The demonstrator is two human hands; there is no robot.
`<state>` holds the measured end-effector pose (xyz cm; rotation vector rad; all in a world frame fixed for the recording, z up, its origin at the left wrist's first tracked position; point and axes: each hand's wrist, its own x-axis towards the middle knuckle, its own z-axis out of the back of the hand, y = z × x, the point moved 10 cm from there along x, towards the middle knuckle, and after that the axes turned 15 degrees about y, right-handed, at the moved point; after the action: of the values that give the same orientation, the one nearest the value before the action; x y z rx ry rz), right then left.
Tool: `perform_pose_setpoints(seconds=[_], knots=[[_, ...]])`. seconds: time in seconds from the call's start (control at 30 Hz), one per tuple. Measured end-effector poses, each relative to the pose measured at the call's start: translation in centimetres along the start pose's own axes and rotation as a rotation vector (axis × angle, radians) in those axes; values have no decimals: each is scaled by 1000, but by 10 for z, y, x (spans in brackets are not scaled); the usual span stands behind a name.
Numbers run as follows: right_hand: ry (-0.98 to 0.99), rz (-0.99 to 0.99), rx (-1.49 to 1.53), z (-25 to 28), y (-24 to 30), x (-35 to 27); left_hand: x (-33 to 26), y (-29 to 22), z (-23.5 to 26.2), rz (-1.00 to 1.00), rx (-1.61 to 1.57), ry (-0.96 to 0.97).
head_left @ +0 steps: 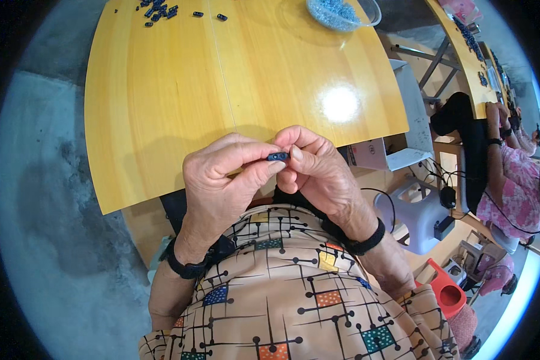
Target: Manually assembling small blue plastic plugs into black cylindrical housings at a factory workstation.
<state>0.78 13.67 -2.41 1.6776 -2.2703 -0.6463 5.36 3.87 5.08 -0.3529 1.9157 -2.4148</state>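
Note:
A small dark plastic piece [278,156] with round holes in its face is held up over the table's near edge. The thumb and index finger of my left hand [225,171] pinch it from the left. From the other side, my right hand [315,168] closes its thumb and fingertips on the right end. Whether the right fingers also hold a second, smaller part cannot be made out. Both wrists wear black bands. Several similar dark pieces [156,11] lie in a loose pile at the table's far left, with a separate one [222,17] to their right.
The yellow wood-grain table [252,78] has a seam down its middle. A clear bowl [376,13] of small bluish transparent bits stands at its far edge. Right of it are an open carton [369,154], a pale purple stool [411,210], cables, and people seated at another table [477,90].

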Motion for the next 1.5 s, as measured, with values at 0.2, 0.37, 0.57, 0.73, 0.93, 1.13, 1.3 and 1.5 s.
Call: perform_pose_setpoints(seconds=[0.2, 0.37, 0.57, 0.73, 0.93, 1.13, 1.3, 1.5], knots=[[160, -26, 123, -19, -6, 4, -2, -15, -1, -89, 115, 58], [117, -86, 19, -15, -6, 4, -2, -16, -2, -64, 179, 94], [18, -168, -19, -12, -7, 1, 5, -18, -3, -42, 280, 132], [34, -119, -163, -23, 14, -3, 15, -24, -8, -5, 252, 96], [-14, -101, -167, -7, 19, -9, 31, -37, -14, -111, 487, 141], [-83, -86, -219, 1, 25, -3, 46, -33, -17, -146, 581, 147], [-74, 12, -246, 5, 36, 0, 58, -40, -24, -219, 640, 155], [-124, 58, -162, 10, 45, 0, 69, -41, -28, -310, 634, 177]])
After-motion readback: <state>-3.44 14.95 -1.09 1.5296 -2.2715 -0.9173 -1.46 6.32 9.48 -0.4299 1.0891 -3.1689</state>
